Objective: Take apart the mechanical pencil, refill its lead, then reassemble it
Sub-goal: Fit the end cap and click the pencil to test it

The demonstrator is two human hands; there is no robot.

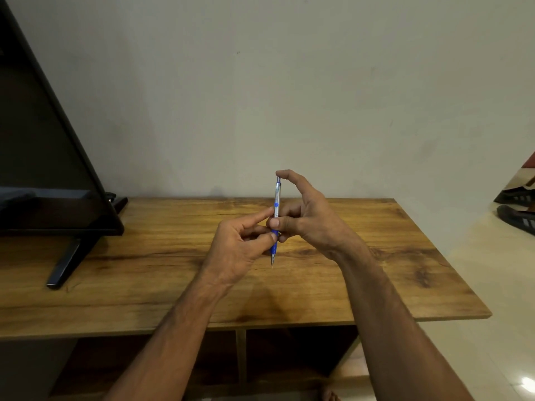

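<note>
Both hands held the mechanical pencil [276,209] upright above the table [144,256].
The left hand [240,247] pinched its blue grip; the right hand [307,218] clasped the barrel, forefinger on top.

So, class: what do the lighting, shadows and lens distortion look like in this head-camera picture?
Head view: soft, even light; the hands cast a faint shadow on the wooden table; a bright glare spot on the floor at lower right; wide-angle bending tilts the TV; the mechanical pencil is reasonably sharp.
</note>
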